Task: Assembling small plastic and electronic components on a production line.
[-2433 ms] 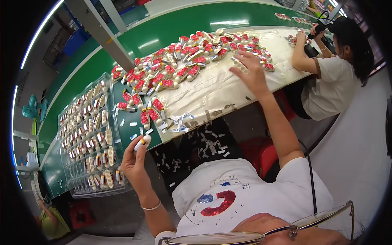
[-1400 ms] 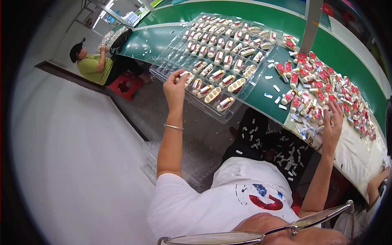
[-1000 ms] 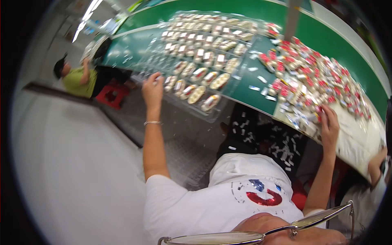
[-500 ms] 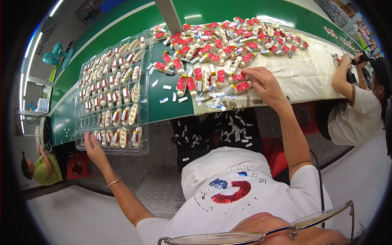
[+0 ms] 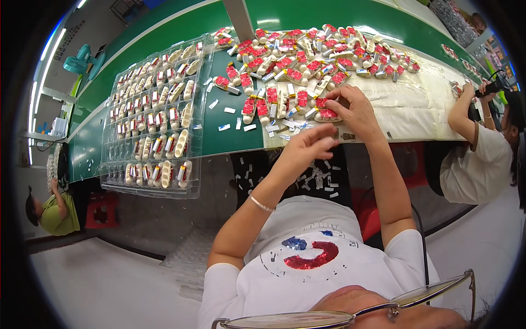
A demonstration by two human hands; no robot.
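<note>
My right hand (image 5: 356, 116) is at the near edge of a pile, its thumb and index finger bent against a cream lobed piece (image 5: 327, 114) with a red top and a small silver-white block. The fingertips partly cover that piece. Beside it and lower, my left hand (image 5: 312, 147) hangs over the table edge, fingers loosely apart and nothing visible in it. Many similar pieces (image 5: 296, 75) lie heaped ahead of both hands. To the left, a clear plastic tray (image 5: 193, 137) holds rows of these pieces, some turned with their hollow cream side up.
Small white paper strips (image 5: 250, 128) are scattered over the green table (image 5: 219, 143) and on my dark lap. A metal post (image 5: 239, 22) rises behind the heap. One co-worker (image 5: 471, 159) sits at the right, another (image 5: 57, 214) at the far left near a red stool (image 5: 102, 211).
My left hand has left the tray's near edge and swung right, beside my right hand. The right hand stays at the same piece, its fingers more bent. The view has shifted slightly.
</note>
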